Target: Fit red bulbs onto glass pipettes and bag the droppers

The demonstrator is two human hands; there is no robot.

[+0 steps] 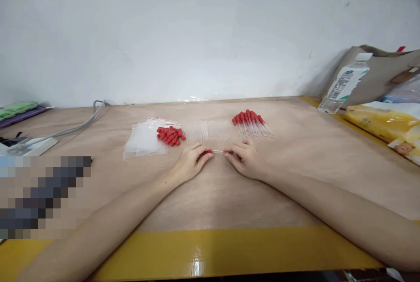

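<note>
My left hand (192, 161) is closed on a red rubber dropper bulb (207, 152), pinched between thumb and fingers. My right hand (247, 161) grips a thin clear dropper tube (218, 151), which spans the gap between both hands and meets the bulb. Just beyond my left hand lies a heap of loose red bulbs (169, 135). A row of bare clear tubes (206, 131) is spread behind both hands. Past my right hand, several droppers with red bulbs fitted on their tubes (250, 120) lie side by side.
Clear zip bags (141, 142) lie left of the bulb heap. A grey cable (78, 125) runs along the left. On the right are a water bottle (344, 82), a grey bag (380, 67) and a yellow package (383, 120). Yellow tape (229, 247) covers the table's front edge.
</note>
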